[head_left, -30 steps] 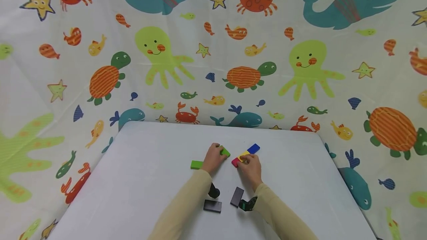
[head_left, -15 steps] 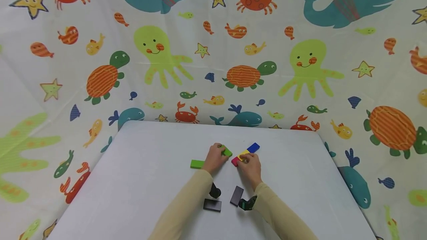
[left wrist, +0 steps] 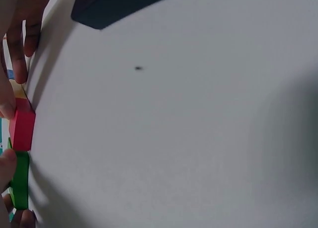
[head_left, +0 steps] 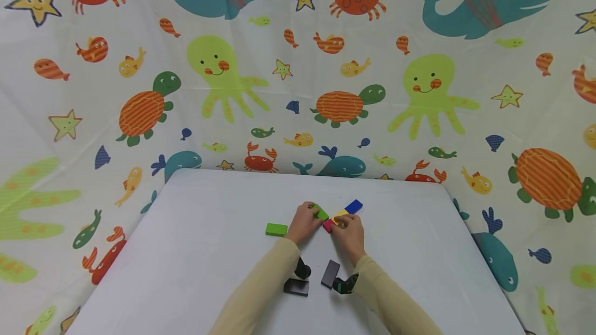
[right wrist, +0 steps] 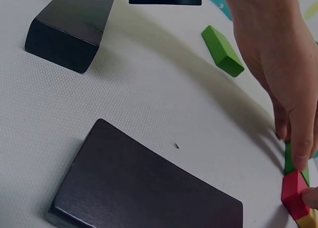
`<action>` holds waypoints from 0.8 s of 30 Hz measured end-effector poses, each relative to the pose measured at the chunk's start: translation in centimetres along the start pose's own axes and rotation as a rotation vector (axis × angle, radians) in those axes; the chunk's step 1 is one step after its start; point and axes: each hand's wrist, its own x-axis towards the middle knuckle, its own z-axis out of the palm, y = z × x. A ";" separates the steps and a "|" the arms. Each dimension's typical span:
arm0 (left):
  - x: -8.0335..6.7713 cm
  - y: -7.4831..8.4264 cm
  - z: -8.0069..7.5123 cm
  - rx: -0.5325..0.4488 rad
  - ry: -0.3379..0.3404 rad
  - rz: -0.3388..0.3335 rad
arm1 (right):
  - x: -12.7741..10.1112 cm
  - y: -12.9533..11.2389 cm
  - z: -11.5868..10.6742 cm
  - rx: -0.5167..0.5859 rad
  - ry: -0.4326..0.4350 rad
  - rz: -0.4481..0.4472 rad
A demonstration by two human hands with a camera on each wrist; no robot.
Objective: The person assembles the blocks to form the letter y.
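Observation:
My left hand [head_left: 303, 223] pinches a green block [head_left: 320, 212] between thumb and fingers, its end against the red block [head_left: 328, 225]. Beyond the red block a yellow block [head_left: 340, 216] and a blue block [head_left: 354, 206] continue a slanting row. My right hand [head_left: 351, 237] has curled fingers at the red and yellow blocks and partly covers them. In the left wrist view the thumb of my right hand lies on the red block [left wrist: 22, 130], and the held green block [left wrist: 21, 181] meets it.
Another green block [head_left: 277, 229] lies left of my left hand. Two black blocks lie nearer me, one [head_left: 296, 287] below the left wrist and one [head_left: 331, 274] beside the right wrist camera [head_left: 346, 284]. A patterned sea-animal cloth hangs behind the white table [head_left: 209, 252].
My left hand has slid the green block right and slightly towards me, up to the red block. The loose green block shows more fully. My right hand has stayed almost in place.

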 end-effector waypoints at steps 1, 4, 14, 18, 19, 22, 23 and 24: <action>0.0 0.1 0.0 -0.004 -0.004 -0.005 | 0.0 -0.1 0.0 0.000 0.000 0.001; -0.2 0.3 0.0 -0.014 -0.016 -0.019 | -0.1 -0.1 -0.1 -0.001 0.003 0.002; -0.4 0.6 0.0 0.002 -0.012 -0.006 | -0.2 0.0 -0.1 -0.009 0.012 -0.024; -0.5 0.7 0.0 0.000 -0.003 0.005 | -0.2 -0.1 -0.2 -0.005 0.011 -0.019; -0.5 0.8 0.0 -0.005 -0.003 0.004 | -0.2 -0.1 -0.2 -0.005 0.014 -0.021; -0.6 0.8 -0.1 -0.019 -0.004 -0.003 | -0.3 -0.2 -0.2 0.008 0.013 -0.013; -0.6 0.8 -0.1 -0.022 -0.002 -0.004 | -0.3 -0.2 -0.2 0.012 0.011 -0.010; -0.6 0.9 -0.2 -0.023 -0.002 -0.005 | -0.3 -0.2 -0.2 0.012 0.011 -0.011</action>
